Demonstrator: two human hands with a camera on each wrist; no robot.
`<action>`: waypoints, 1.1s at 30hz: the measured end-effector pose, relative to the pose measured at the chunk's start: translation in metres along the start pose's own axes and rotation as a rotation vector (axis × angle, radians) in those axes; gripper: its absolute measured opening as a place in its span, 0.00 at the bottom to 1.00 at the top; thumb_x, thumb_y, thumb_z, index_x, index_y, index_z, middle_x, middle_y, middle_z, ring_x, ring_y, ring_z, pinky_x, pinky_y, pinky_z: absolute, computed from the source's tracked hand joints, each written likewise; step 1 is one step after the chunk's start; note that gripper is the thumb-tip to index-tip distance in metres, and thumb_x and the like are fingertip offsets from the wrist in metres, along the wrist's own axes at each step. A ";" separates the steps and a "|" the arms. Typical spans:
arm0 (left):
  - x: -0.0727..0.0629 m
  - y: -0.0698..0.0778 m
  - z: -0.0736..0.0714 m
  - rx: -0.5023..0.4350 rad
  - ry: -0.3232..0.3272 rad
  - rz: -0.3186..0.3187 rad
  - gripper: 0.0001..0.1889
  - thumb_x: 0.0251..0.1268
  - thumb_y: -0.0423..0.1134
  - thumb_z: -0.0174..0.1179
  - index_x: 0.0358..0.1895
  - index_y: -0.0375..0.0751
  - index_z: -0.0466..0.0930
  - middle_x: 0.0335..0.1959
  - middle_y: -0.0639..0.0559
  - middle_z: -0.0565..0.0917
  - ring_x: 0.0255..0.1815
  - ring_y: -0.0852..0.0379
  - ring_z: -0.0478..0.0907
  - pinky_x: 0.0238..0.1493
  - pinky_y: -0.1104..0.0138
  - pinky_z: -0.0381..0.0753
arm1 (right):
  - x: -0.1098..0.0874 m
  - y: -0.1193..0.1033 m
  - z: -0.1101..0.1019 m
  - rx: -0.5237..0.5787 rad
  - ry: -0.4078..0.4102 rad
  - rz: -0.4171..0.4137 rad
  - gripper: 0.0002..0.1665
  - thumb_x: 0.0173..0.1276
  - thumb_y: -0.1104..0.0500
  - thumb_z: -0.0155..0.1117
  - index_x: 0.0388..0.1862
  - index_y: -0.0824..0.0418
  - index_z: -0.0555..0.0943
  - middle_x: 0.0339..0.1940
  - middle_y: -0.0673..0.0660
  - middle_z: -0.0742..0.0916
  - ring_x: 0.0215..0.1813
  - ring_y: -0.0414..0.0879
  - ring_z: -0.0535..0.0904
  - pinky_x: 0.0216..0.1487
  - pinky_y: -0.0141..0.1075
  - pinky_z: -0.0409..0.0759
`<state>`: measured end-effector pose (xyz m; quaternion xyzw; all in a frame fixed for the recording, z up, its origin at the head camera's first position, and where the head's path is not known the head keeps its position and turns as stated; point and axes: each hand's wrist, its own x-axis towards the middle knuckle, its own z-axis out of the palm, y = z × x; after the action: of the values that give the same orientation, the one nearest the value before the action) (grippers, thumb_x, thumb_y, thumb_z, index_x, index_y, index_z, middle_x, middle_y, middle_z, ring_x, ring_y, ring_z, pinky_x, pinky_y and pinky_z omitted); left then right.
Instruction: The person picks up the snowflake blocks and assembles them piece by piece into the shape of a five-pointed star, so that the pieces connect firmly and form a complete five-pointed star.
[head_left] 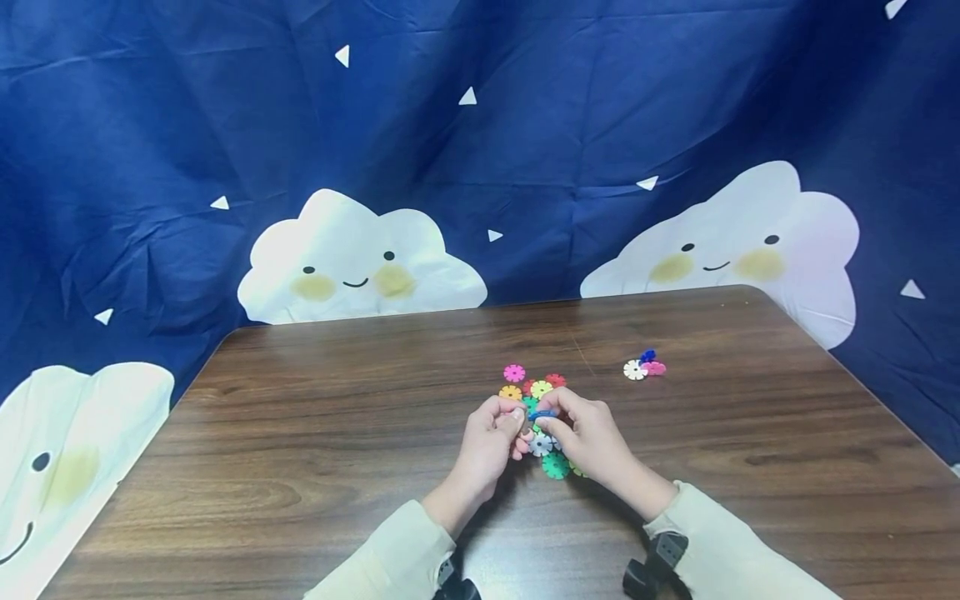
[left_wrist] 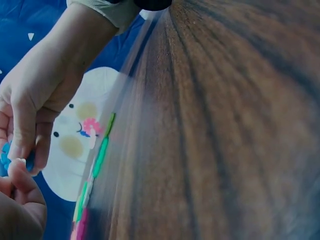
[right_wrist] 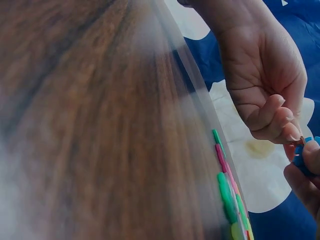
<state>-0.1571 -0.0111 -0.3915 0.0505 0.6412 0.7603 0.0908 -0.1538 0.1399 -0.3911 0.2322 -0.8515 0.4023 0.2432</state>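
Both hands meet over a pile of notched, flower-shaped plastic discs at the middle of the table. My right hand (head_left: pixel 592 437) pinches a blue notched disc (head_left: pixel 543 414) between thumb and index finger; the disc (right_wrist: pixel 299 161) shows its slots in the right wrist view. Close on its left, my left hand (head_left: pixel 486 437) has thumb and index finger pressed together on a small pale piece (left_wrist: pixel 20 161), mostly hidden by the fingertips. Under and around the hands lie a light-blue disc (head_left: pixel 540 444), a green disc (head_left: pixel 556 465), a yellow disc (head_left: pixel 541 389) and an orange disc (head_left: pixel 511 393).
A pink disc (head_left: pixel 514 373) and a red disc (head_left: pixel 556 380) lie at the pile's far side. Farther right, a white disc (head_left: pixel 635 370) sits beside a pink one (head_left: pixel 655 368) and a dark-blue one (head_left: pixel 648 356). A blue cloud-print cloth (head_left: pixel 525 150) hangs behind the wooden table (head_left: pixel 337 433).
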 end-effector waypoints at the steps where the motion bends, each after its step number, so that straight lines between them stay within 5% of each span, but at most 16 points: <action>1: 0.000 0.000 0.000 -0.008 0.001 -0.001 0.07 0.66 0.26 0.47 0.42 0.23 0.68 0.17 0.53 0.74 0.16 0.66 0.69 0.17 0.78 0.69 | 0.000 0.000 0.000 0.005 -0.001 0.008 0.11 0.51 0.70 0.69 0.29 0.58 0.77 0.19 0.46 0.80 0.21 0.31 0.66 0.20 0.26 0.68; 18: -0.003 0.007 0.000 -0.017 0.012 -0.040 0.02 0.65 0.25 0.48 0.34 0.28 0.68 0.15 0.53 0.75 0.12 0.66 0.70 0.15 0.79 0.66 | 0.003 0.004 0.003 0.143 -0.064 0.108 0.08 0.49 0.69 0.71 0.26 0.60 0.82 0.21 0.50 0.86 0.23 0.31 0.73 0.23 0.29 0.75; 26: -0.003 0.008 -0.010 -0.062 -0.020 -0.085 0.02 0.67 0.27 0.47 0.36 0.33 0.68 0.17 0.54 0.77 0.15 0.66 0.72 0.17 0.79 0.69 | 0.009 0.001 0.000 0.135 -0.130 0.091 0.08 0.52 0.65 0.70 0.33 0.60 0.83 0.22 0.49 0.86 0.22 0.31 0.73 0.24 0.29 0.75; 33: 0.001 0.006 -0.013 -0.114 0.007 -0.126 0.05 0.67 0.28 0.48 0.41 0.28 0.67 0.18 0.53 0.78 0.17 0.66 0.73 0.19 0.79 0.70 | 0.013 0.008 -0.013 0.128 -0.210 0.209 0.15 0.54 0.62 0.70 0.41 0.63 0.82 0.33 0.55 0.87 0.34 0.39 0.82 0.36 0.30 0.80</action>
<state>-0.1611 -0.0244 -0.3880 0.0023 0.5990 0.7886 0.1389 -0.1657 0.1520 -0.3804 0.1980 -0.8645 0.4522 0.0945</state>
